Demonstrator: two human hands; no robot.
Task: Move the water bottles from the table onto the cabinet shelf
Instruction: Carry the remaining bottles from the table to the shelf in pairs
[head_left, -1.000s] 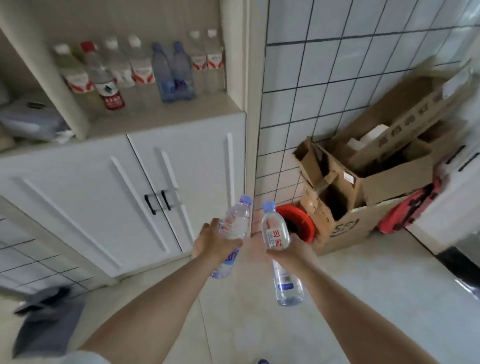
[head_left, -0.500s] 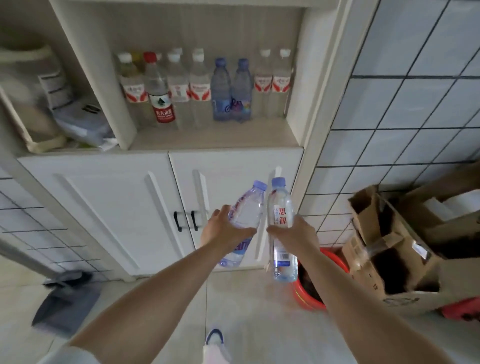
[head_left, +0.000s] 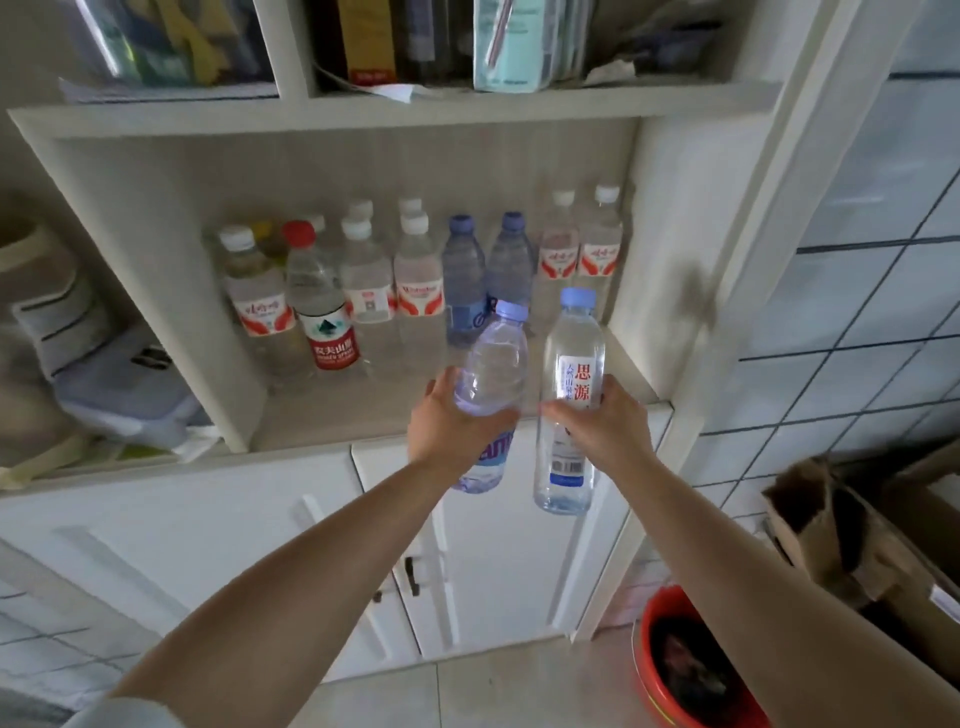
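The left hand has its grip curled round a tilted purple-capped bottle; the right hand clasps an upright blue-capped bottle; both are in front of the cabinet shelf, near its front edge.

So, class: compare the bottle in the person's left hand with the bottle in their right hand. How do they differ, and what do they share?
The left-hand bottle leans to the right; the right-hand bottle is close to upright. The left-hand bottle has a rounded, purplish body with a blue-lettered label; the right-hand bottle is straight-sided with red characters on white. Both have pale blue caps, look full, and are held in front of the cabinet shelf.
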